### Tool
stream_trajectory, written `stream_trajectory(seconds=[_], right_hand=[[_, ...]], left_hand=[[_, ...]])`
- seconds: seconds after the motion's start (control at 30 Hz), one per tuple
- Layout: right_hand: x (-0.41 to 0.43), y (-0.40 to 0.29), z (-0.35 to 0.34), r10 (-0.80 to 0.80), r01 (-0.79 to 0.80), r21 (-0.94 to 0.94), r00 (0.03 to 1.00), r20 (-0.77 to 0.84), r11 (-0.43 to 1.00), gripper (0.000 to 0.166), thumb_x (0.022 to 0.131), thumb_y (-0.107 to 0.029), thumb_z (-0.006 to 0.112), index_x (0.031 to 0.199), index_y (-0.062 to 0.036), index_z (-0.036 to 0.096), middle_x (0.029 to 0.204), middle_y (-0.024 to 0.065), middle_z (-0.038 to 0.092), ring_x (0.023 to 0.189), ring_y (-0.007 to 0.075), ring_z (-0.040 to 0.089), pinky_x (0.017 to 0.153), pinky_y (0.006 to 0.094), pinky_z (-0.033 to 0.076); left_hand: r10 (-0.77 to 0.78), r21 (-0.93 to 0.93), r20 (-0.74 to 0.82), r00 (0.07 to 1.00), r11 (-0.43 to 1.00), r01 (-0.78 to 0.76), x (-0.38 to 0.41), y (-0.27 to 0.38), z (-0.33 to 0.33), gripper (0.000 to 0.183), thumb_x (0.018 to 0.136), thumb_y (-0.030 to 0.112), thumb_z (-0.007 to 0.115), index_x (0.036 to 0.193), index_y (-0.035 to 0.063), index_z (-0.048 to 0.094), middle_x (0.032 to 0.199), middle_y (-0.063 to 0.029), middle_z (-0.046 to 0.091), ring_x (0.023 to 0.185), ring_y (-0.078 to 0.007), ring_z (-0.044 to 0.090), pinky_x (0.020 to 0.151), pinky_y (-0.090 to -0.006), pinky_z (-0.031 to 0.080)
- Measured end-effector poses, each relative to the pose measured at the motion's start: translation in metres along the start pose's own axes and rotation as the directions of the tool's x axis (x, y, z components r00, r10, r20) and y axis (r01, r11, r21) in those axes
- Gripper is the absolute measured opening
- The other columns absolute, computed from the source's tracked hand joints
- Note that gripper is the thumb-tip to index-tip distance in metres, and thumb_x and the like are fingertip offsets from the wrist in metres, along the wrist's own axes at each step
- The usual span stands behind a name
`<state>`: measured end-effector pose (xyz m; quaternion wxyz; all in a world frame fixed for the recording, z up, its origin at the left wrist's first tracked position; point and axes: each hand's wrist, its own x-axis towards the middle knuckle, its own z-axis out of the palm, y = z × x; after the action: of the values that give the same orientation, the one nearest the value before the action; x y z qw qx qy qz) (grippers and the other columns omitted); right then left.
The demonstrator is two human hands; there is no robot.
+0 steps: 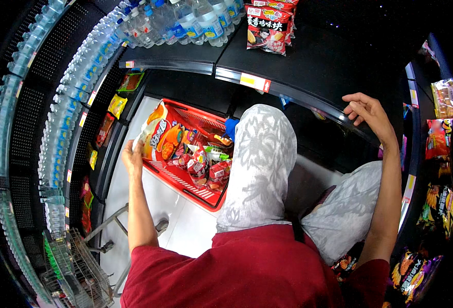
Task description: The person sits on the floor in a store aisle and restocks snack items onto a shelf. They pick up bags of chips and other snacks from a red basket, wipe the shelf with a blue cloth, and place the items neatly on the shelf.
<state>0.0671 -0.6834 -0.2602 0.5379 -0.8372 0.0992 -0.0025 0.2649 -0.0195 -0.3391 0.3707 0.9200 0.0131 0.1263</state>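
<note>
A red plastic shopping basket [195, 198] stands on the pale floor before me, with several red snack packets [198, 163] and other packets inside. My left hand [133, 154] grips the pale edge of a large orange and white snack bag [159, 133], which leans in the basket's left end. Over the edge of the dark shelf at the right, my right hand [369, 113] is raised with fingers loosely bent and apart, holding nothing. Several red snack bags [267, 29] stand on the shelf above the basket.
Plastic water bottles [199, 23] line the upper and left shelves. A shelf edge with price tags [253, 81] curves across in front. At lower left is a wire shopping cart [80, 269]. More snack bags [440, 208] are on the right shelves. My bent knee [265, 134] is beside the basket.
</note>
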Motion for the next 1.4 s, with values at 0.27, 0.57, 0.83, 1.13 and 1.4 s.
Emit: stream_trajectory(seconds=[0.27,0.57,0.83,1.13,1.4], right_hand=[[0.003,0.009,0.000,-0.034,0.033,0.026,0.999,0.005,0.999,0.031,0.099,-0.029,0.058,0.121,-0.0074,0.065,0.094,0.0060,0.068,0.080,0.0093,0.061,0.066,0.0226,0.051],[0.006,-0.024,0.023,-0.082,0.085,0.095,0.996,-0.036,0.992,0.045,0.085,-0.026,0.076,0.125,-0.0078,0.063,0.100,0.0076,0.069,0.085,0.0127,0.064,0.071,0.0265,0.053],[0.001,-0.025,0.008,-0.327,0.329,-0.004,0.938,-0.118,0.944,0.101,0.067,-0.032,0.088,0.152,-0.0179,0.035,0.139,0.0188,0.053,0.127,0.0303,0.052,0.101,0.0447,0.046],[-0.010,0.033,-0.064,-0.200,0.264,0.252,0.946,-0.255,0.931,0.077,0.072,-0.014,0.086,0.136,-0.0034,0.045,0.121,0.0101,0.063,0.111,0.0194,0.060,0.098,0.0346,0.048],[-0.027,0.084,-0.107,-0.062,0.145,0.173,0.908,-0.415,0.974,0.049,0.084,-0.020,0.077,0.126,-0.0048,0.057,0.110,0.0037,0.067,0.098,0.0126,0.061,0.083,0.0298,0.050]], left_hand=[[0.218,-0.215,-0.022,0.976,0.952,-0.217,0.000,0.120,-0.055,0.016,0.094,0.019,0.067,0.095,0.0034,0.068,0.075,0.0022,0.064,0.059,-0.0030,0.053,0.051,-0.0205,0.042],[0.439,-0.375,-0.040,0.898,0.826,-0.421,-0.002,0.285,-0.057,0.017,0.095,0.019,0.067,0.100,0.0026,0.066,0.079,-0.0004,0.063,0.065,-0.0045,0.056,0.058,-0.0197,0.047],[0.666,-0.556,0.110,0.738,0.656,-0.510,-0.016,0.419,0.047,0.021,0.093,0.023,0.069,0.099,0.0036,0.067,0.080,-0.0002,0.064,0.066,-0.0063,0.056,0.059,-0.0222,0.046],[0.798,-0.809,0.179,0.575,0.452,-0.376,-0.037,0.512,0.197,0.016,0.093,0.021,0.069,0.097,0.0046,0.069,0.078,0.0028,0.066,0.061,-0.0018,0.054,0.053,-0.0182,0.042],[0.844,-0.899,0.205,0.496,0.362,-0.246,-0.051,0.550,0.285,0.023,0.095,0.017,0.066,0.113,0.0029,0.064,0.093,-0.0043,0.069,0.077,-0.0073,0.063,0.058,-0.0195,0.052]])
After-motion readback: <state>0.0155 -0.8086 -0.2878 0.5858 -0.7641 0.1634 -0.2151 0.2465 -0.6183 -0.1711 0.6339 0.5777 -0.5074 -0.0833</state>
